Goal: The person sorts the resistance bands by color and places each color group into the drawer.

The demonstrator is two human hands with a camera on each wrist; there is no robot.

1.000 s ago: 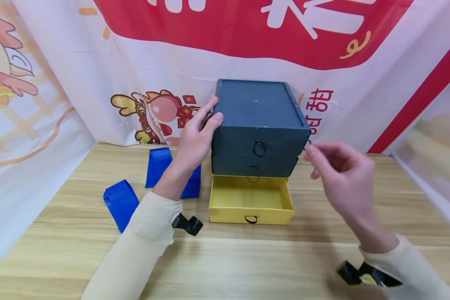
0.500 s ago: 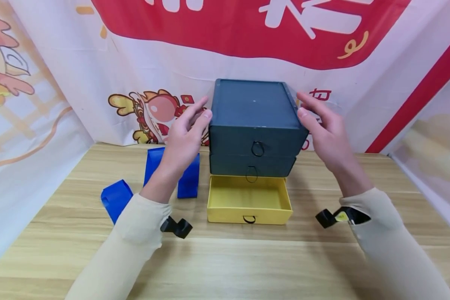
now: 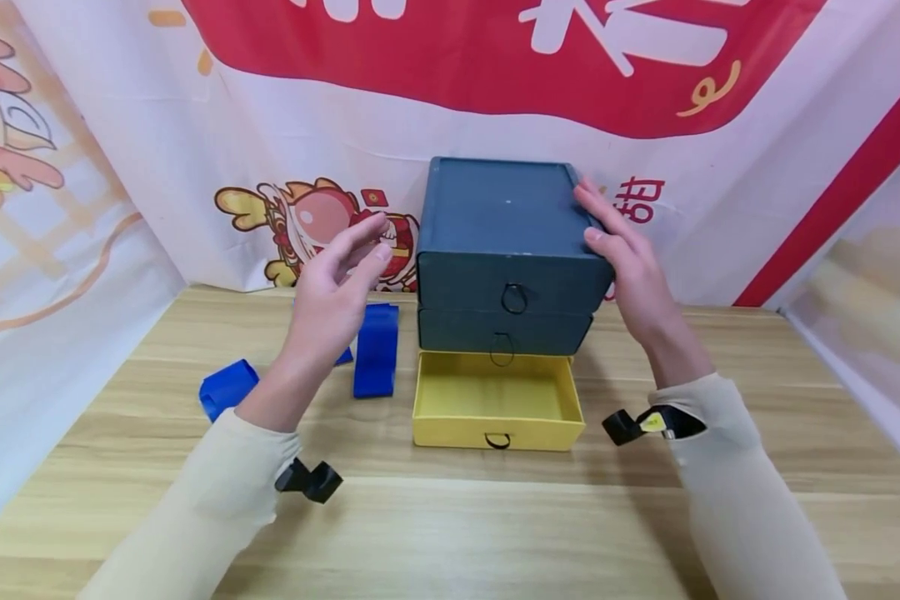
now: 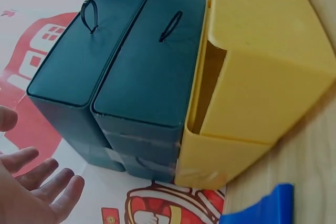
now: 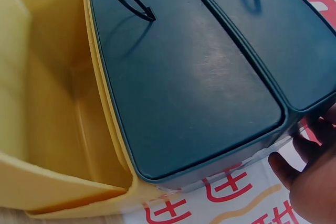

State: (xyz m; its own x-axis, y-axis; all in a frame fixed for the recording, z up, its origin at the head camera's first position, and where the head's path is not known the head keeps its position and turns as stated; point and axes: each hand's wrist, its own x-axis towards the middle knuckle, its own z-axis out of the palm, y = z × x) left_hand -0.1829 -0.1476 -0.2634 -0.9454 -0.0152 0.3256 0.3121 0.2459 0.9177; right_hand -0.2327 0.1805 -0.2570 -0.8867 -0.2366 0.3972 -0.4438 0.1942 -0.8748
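Note:
A stack of two dark blue-green drawers with black loop pulls stands over a yellow drawer in the head view. The yellow drawer is pulled out and its inside is bare. My right hand rests against the right top edge of the stack, its fingers fairly straight. In the right wrist view that hand is partly cut off, beside the upper dark drawer. To the left of the stack, my left hand hovers apart from it with loosely bent fingers and nothing in them.
Blue folded pieces lie on the wooden table left of the drawers: one strip near the stack, another piece farther left, and one partly behind my left hand. A printed cloth hangs right behind the stack.
My right hand has come in from the right and up to the stack's right edge. My left hand has left the stack's left side and moved left. The drawers stay put.

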